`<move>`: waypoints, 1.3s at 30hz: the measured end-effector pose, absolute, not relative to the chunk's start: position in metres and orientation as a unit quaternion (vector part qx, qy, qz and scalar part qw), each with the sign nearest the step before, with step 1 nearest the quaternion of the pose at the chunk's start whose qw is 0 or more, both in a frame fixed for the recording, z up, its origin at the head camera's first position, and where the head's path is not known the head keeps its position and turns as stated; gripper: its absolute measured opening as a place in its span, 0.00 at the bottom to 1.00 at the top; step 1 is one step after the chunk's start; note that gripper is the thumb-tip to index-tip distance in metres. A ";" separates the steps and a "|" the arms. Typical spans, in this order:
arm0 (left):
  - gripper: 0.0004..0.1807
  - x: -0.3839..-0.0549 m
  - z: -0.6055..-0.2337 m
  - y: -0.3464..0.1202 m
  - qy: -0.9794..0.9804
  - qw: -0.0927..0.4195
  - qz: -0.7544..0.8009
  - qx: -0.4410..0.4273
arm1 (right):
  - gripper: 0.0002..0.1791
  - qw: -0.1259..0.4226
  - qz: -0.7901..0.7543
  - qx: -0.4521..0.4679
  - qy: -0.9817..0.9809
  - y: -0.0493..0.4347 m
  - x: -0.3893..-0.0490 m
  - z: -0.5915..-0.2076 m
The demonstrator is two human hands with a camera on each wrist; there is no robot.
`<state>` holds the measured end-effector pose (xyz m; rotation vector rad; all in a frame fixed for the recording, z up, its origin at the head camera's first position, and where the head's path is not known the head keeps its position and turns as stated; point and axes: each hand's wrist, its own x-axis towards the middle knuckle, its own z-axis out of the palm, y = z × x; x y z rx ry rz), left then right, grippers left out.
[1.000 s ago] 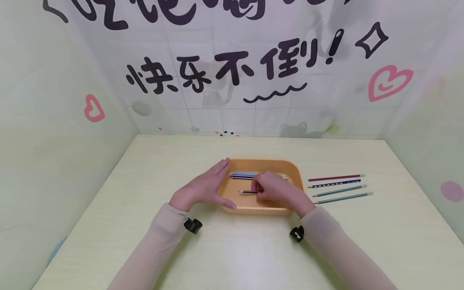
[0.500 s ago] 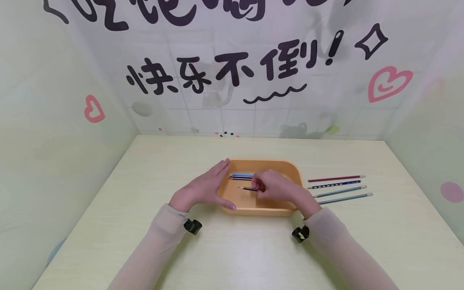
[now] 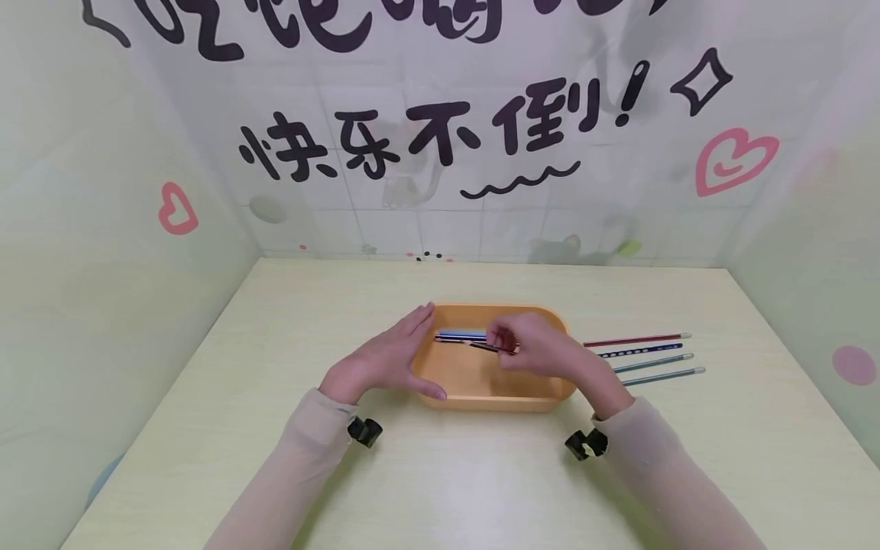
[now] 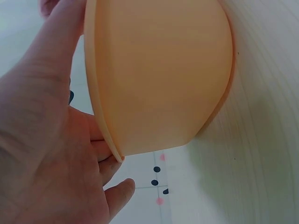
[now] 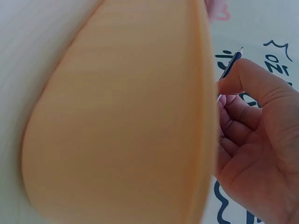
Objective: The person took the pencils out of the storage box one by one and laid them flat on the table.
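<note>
An orange tray (image 3: 481,403) stands on the table. My left hand (image 3: 385,353) rests against its left end, fingers stretched toward the far corner and thumb over the near rim. In the left wrist view the fingers lie along the tray's rim (image 4: 96,93). My right hand (image 3: 539,347), above the tray's right half, pinches a dark pencil (image 3: 477,346) with its tip pointing left; the right wrist view shows this pencil's tip (image 5: 238,53) past the thumb. Dark-striped pencils (image 3: 454,338) and a light blue pencil (image 3: 462,332) lie along the tray's far side, their right ends hidden by the hand.
Right of the tray lie a red pencil (image 3: 635,340), a dark blue patterned pencil (image 3: 646,351) and two teal pencils (image 3: 663,376), roughly side by side. The right wrist partly covers their left ends. A printed sheet (image 3: 412,221) hangs behind the table.
My right hand has moved toward the far side of the tray and slightly right, carrying the dark pencil close to those lying there. The left hand stays put.
</note>
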<state>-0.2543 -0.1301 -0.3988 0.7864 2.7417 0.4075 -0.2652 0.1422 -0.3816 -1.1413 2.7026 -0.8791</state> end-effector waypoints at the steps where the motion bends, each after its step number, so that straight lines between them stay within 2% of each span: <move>1: 0.73 -0.254 -0.399 -0.130 0.944 0.130 0.139 0.271 | 0.08 0.036 -0.292 -0.371 0.881 0.144 -0.264 -0.379; 9: 0.73 -0.254 -0.399 -0.130 0.945 0.132 0.136 0.268 | 0.08 0.045 -0.332 -0.333 0.881 0.153 -0.255 -0.359; 22: 0.73 -0.252 -0.398 -0.131 0.945 0.135 0.139 0.265 | 0.10 -0.012 -0.326 -0.313 0.892 0.176 -0.236 -0.331; 39: 0.73 -0.253 -0.396 -0.128 0.946 0.141 0.129 0.263 | 0.12 -0.051 -0.255 -0.286 0.922 0.233 -0.220 -0.331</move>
